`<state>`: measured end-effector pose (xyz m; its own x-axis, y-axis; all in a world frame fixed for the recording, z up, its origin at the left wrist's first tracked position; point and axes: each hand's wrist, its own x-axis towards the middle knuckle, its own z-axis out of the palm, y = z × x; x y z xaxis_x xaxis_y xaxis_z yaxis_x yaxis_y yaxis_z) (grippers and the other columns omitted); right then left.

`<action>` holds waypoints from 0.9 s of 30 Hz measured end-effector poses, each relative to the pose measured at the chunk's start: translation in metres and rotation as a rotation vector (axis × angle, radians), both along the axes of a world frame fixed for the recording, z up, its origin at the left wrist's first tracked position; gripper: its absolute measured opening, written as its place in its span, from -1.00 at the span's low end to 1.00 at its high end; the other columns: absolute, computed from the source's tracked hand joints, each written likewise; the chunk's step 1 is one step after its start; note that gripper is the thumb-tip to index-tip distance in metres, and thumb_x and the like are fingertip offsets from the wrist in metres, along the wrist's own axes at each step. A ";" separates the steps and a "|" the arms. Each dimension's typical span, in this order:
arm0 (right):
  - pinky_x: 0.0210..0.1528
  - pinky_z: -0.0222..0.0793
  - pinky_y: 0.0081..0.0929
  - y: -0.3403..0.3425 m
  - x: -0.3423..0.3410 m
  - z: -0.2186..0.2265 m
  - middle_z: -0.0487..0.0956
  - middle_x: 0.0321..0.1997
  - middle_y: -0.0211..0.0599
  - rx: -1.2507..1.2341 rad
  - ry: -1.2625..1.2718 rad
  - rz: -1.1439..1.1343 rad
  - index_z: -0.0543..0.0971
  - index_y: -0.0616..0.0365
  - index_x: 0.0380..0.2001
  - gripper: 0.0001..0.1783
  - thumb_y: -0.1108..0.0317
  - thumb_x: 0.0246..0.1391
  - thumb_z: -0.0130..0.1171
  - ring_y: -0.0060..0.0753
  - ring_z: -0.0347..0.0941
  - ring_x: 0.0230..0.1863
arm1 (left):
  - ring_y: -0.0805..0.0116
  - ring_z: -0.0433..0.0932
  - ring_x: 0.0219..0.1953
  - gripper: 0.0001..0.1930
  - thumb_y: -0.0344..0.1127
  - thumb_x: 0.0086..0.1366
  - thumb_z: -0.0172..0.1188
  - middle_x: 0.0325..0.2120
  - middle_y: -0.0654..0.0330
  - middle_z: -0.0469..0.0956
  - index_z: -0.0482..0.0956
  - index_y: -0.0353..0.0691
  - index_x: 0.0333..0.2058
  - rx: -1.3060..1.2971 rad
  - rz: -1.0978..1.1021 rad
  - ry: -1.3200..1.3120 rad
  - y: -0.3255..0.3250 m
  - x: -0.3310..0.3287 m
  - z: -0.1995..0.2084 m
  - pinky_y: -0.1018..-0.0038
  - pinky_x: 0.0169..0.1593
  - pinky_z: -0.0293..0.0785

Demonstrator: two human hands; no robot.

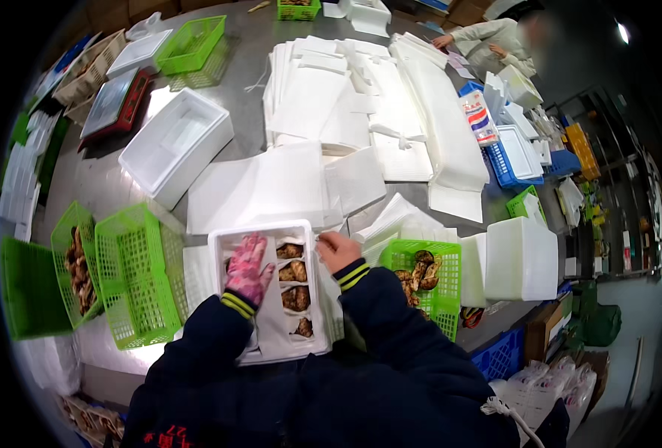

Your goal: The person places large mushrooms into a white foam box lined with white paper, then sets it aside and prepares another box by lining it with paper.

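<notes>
Reaching into white box (317, 299), wearing red-lettered jacket (234, 396).

The table (241, 67) looks like smooth metal, glossy where light strikes. The box (264, 226) looks like matt white foam, its lining (273, 328) papery. Mushrooms (295, 299) inside look rough. The green basket (444, 299) is smooth lattice plastic. The pink glove (247, 261) and navy sleeve (398, 317) look like cloth, the sleeve matt.
</notes>
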<state>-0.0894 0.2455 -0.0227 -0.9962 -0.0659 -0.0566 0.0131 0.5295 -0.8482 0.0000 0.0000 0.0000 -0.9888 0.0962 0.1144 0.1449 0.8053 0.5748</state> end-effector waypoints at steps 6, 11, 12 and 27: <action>-0.22 0.41 -0.35 0.087 -0.135 0.010 0.58 -0.40 -0.17 0.408 0.140 -0.128 0.57 0.11 -0.34 -0.72 0.24 -0.14 0.10 -0.14 0.51 -0.32 | -0.02 0.07 0.20 -0.42 -0.45 0.04 0.10 0.13 -0.05 0.16 0.23 -0.26 0.09 -0.171 0.165 0.186 -0.030 -0.034 -0.016 0.20 0.22 0.00; -0.05 0.35 -0.32 0.144 -0.228 -0.030 0.54 -0.21 -0.10 0.852 -0.179 -0.252 0.56 0.10 -0.27 -0.66 0.23 -0.18 0.10 -0.10 0.47 -0.16 | -0.05 0.02 0.22 -0.43 -0.45 0.08 0.08 0.13 -0.06 0.15 0.19 -0.30 0.11 -0.075 0.172 0.038 -0.030 -0.030 -0.014 0.20 0.22 0.00; -0.05 0.35 -0.31 0.156 -0.240 -0.045 0.54 -0.20 -0.08 0.881 -0.226 -0.279 0.56 0.10 -0.28 -0.68 0.25 -0.16 0.09 -0.08 0.46 -0.15 | -0.05 0.03 0.22 -0.43 -0.45 0.08 0.08 0.13 -0.06 0.15 0.19 -0.29 0.11 -0.079 0.175 0.043 -0.031 -0.029 -0.015 0.20 0.22 0.00; -0.09 0.40 -0.33 0.160 -0.244 -0.007 0.53 -0.17 -0.10 1.172 -0.405 -0.140 0.56 0.14 -0.29 -0.78 0.40 -0.06 0.06 -0.15 0.46 -0.09 | -0.05 0.03 0.22 -0.46 -0.50 0.09 0.04 0.13 -0.05 0.15 0.20 -0.31 0.10 -0.055 0.188 -0.008 -0.032 -0.032 -0.012 0.21 0.23 -0.01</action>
<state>-0.3331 0.4051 -0.0299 -0.8877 0.3370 -0.3138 0.2807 0.9362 0.2113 -0.0320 -0.0319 -0.0116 -0.9908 -0.0843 0.1058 -0.0156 0.8482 0.5294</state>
